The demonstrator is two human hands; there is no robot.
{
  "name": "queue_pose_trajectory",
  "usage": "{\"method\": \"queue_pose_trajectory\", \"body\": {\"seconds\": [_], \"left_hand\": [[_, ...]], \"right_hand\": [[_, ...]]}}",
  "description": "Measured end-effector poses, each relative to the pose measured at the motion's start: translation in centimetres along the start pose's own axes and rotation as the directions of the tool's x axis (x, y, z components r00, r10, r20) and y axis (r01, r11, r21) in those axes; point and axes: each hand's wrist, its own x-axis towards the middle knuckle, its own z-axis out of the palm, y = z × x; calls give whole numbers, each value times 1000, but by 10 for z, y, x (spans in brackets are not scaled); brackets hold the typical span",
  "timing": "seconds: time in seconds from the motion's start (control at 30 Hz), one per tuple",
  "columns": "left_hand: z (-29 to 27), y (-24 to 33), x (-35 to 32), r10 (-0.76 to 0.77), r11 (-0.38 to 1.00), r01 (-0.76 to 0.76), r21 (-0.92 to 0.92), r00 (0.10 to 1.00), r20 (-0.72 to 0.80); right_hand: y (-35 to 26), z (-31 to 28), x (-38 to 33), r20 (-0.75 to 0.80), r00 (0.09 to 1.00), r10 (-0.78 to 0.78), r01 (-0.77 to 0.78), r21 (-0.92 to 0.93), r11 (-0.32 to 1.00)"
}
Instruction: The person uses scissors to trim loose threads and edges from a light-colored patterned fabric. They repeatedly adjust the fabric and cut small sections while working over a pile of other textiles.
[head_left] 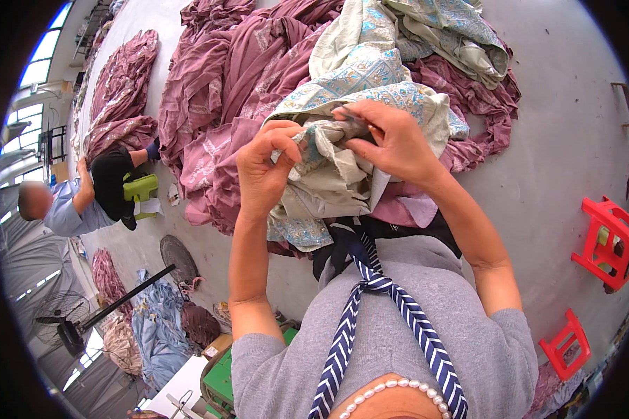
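A pale green fabric (335,183) with blue and gold patterned bands lies bunched over my lap and runs up onto the heap ahead. My left hand (264,167) pinches its edge between thumb and fingers. Close by on the right, my right hand (393,140) is closed around a small dark metal tool (355,127), which looks like thread snips; my fingers cover much of it. Its tip is beside the raised fold of the fabric, and I cannot tell whether they touch.
Large heaps of mauve fabric (210,91) spread over the floor ahead. To the left, a person (84,202) sits on a green stool (141,187) beside more mauve cloth. A standing fan (70,335) and blue cloth (162,328) are lower left. Red stools (608,241) stand at right.
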Motion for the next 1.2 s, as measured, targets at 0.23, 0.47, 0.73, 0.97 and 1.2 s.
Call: {"method": "queue_pose_trajectory", "body": {"seconds": [0.23,0.47,0.73,0.97,1.2], "left_hand": [[-23,-8,14,33,956,-41,-289,999,-30],[-37,31,29,477,683,-387,-619,879,-24],[-31,33,46,69,992,-25,123,929,-365],[-10,45,9,178,818,78,571,908,-379],[-5,38,18,64,996,-85,-38,922,-383]], "right_hand": [[20,9,15,-100,992,76,-79,-29,996],[-54,-16,18,-6,994,-113,113,105,988],[-30,-4,34,-122,991,57,-35,176,984],[-24,4,32,-160,980,117,-94,145,985],[-15,-13,40,-272,953,134,-70,232,970]]}}
